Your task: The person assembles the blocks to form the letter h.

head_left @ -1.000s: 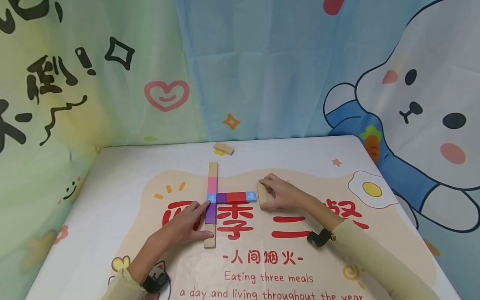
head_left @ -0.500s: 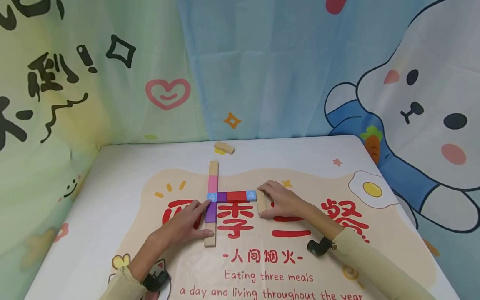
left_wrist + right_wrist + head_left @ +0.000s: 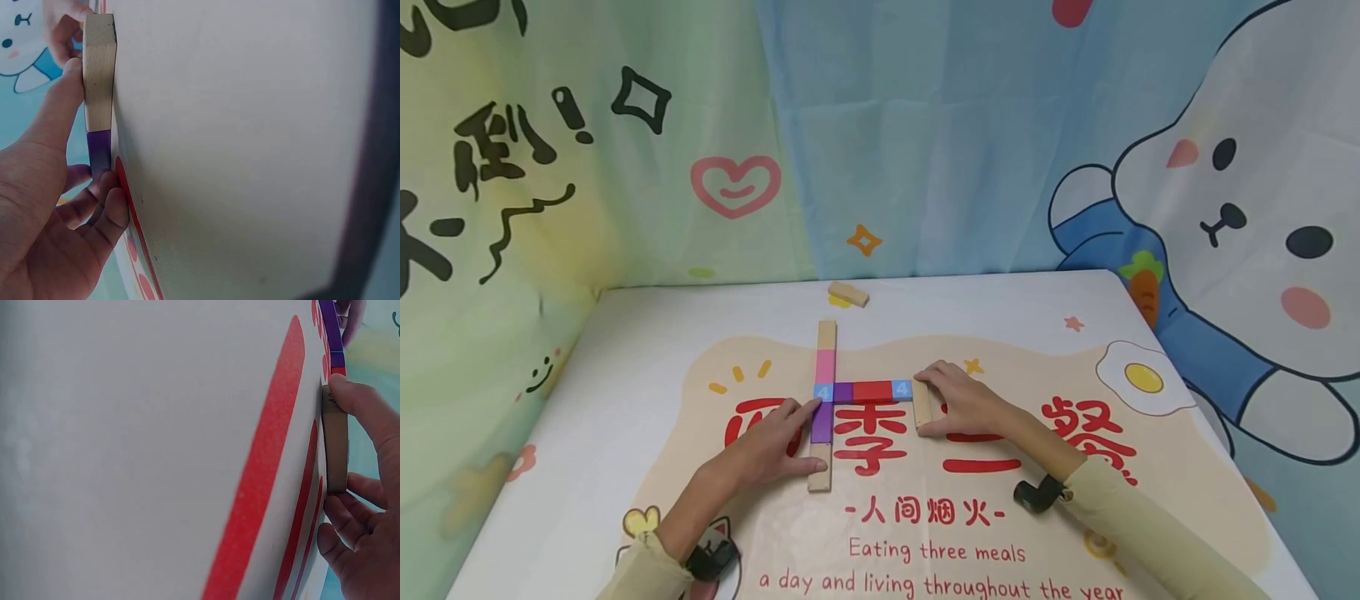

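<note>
Flat wooden blocks form a sideways H on the table. Its left column holds a plain block, a pink section point(image 3: 825, 367), a blue 4 square point(image 3: 823, 392), a purple section point(image 3: 822, 427) and a plain wooden block point(image 3: 819, 481). A red section point(image 3: 872, 392) lies in the crossing row, which ends in another blue 4 square point(image 3: 902, 390). My left hand point(image 3: 760, 446) rests along the column, index fingertip by the blue square, thumb on the lower plain block. With thumb and index finger, my right hand point(image 3: 970, 402) pinches a plain wooden block point(image 3: 336, 447) upright against the row's right end.
One loose wooden block point(image 3: 849, 294) lies near the back edge of the printed tablecloth point(image 3: 715, 312). Behind the table hangs a patterned curtain point(image 3: 925, 167). Black wrist cameras sit on both wrists.
My right hand has drawn the plain block left and slightly toward me, closing the small gap to the blue square. During the last half second both hands stay put.
</note>
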The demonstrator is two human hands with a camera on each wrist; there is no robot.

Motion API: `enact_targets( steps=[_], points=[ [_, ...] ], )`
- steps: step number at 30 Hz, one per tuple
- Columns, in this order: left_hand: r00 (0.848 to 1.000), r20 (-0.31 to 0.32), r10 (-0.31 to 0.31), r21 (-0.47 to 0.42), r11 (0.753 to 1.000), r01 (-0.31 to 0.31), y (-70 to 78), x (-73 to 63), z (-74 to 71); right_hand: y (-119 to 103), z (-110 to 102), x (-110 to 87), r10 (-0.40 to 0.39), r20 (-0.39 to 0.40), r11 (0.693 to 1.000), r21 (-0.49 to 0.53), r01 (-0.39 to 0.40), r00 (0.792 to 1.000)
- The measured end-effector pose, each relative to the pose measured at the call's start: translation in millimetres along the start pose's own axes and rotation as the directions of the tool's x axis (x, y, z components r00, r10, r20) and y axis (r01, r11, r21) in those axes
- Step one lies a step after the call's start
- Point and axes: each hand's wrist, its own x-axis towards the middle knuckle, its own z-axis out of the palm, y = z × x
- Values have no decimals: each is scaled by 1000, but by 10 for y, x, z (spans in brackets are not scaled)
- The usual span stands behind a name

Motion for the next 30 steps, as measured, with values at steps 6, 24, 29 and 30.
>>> enact_targets(
  steps=[6,24,29,30],
  points=[
    [1000,4,-1,-8,1000,1,-5,0,-3,-13,-1,-7,-3,-2,1000,-19,3,1000],
    [1000,3,9,5,1000,-9,-16,21,1,-66,-215,35,26,-114,984,179,-5,993],
    [1000,-4,12,5,1000,-12,-16,26,16,-93,-221,50,24,-105,981,195,-3,994],
    [1000,-5,13,6,1000,-13,-16,26,17,-95,-220,54,23,-103,981,193,-3,994]
  ],
)
